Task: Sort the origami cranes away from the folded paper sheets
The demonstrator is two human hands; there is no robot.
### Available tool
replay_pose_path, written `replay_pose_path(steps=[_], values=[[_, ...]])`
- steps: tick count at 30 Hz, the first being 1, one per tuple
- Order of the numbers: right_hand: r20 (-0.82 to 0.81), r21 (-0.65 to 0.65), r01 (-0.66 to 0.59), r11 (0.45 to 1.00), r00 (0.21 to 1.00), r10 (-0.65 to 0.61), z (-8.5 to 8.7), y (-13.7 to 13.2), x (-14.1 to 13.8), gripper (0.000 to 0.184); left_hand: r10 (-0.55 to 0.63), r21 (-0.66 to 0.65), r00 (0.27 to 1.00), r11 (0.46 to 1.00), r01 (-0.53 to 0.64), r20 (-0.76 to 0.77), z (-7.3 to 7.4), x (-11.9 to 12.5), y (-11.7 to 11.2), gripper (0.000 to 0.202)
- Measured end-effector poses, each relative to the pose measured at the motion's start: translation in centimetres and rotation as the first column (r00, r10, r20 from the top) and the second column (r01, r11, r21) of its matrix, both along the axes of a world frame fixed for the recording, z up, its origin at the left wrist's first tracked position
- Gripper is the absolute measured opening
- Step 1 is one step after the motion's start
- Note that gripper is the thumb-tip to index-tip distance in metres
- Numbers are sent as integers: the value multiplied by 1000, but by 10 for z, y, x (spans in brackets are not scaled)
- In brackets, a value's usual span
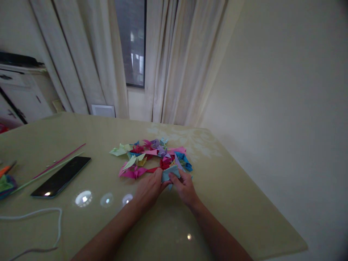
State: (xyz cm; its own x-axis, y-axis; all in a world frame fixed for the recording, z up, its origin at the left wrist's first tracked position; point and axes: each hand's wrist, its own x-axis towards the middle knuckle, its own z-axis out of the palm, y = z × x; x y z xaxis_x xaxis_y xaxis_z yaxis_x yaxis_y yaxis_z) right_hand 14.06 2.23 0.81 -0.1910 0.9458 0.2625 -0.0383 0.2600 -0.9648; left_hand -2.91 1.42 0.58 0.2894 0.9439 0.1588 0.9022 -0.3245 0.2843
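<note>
Inward from the right edge of the tabletop, your left hand and right hand share a narrow grip on light-blue folded paper, at the near side of a multicoloured paper ring; the phone lies farther from that edge.

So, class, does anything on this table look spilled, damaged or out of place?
Nothing really stands out. The bright spots on the glossy tabletop could pass for spills, but look like reflected lights. The white cord lies loosely bent at near left; the left hand and right hand hold light-blue paper.
</note>
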Motion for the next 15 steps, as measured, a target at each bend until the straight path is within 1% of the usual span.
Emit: replay_pose_path(steps=[4, 8, 11, 15], values=[[-6, 7, 17, 1000, 1000, -17, 0, 0, 1, 40, -4, -1, 1000, 1000, 4, 16, 1, 1, -1, 23], [-42, -39, -12, 999, 999, 10, -2, 1, 1, 41, -3, -16, 1000, 1000, 2, -14, 2, 1, -2, 22], [-86, -67, -25, 997, 996, 19, 1, 1, 1, 38, 4, -40, 999, 999, -6, -46, 3, 2, -1, 24], [-113, -48, -9, 999, 994, 4, 5, 2, 2, 35, 0, -74, 998, 997, -4, -63, 3, 1, 0, 26]])
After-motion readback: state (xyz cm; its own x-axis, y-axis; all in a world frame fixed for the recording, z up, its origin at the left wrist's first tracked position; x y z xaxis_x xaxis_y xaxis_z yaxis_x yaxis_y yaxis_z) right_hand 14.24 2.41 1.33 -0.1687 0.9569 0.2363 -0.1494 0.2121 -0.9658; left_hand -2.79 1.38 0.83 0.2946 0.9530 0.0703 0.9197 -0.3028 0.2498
